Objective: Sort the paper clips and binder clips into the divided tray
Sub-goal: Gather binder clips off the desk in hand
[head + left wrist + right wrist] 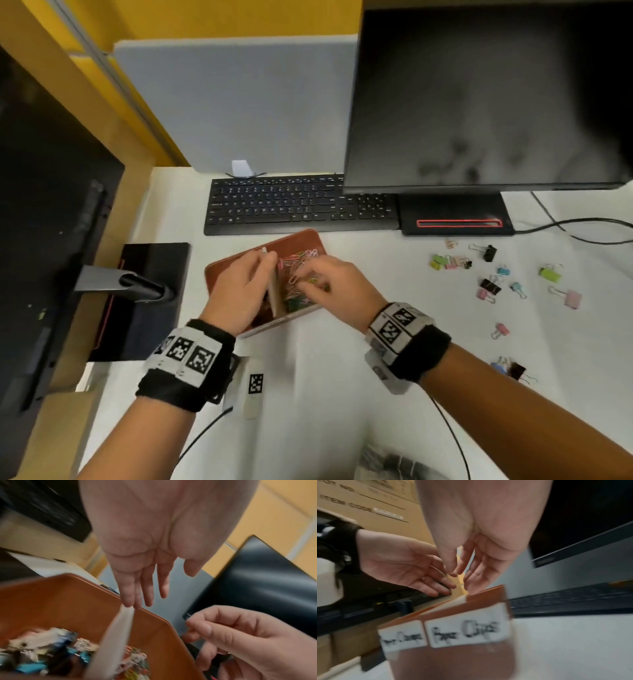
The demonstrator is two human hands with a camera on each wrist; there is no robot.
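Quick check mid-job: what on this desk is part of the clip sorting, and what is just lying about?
Part of the job:
- divided tray
- paper clips in the tray
- loose binder clips on the desk
- left hand, right hand

Just lying about:
- keyboard
- monitor
- cables

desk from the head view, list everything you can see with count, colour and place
divided tray: one, brown, centre of desk
divider: one, white, upright in tray
paper clips: a pile, mixed colours, right compartment
binder clips: over a dozen, pink, green, blue, black, loose on desk to the right
keyboard: one, black, behind tray
monitors: two, black, right and left
left hand: straight fingers touching divider's top
right hand: fingers curled over paper clips, grip unclear
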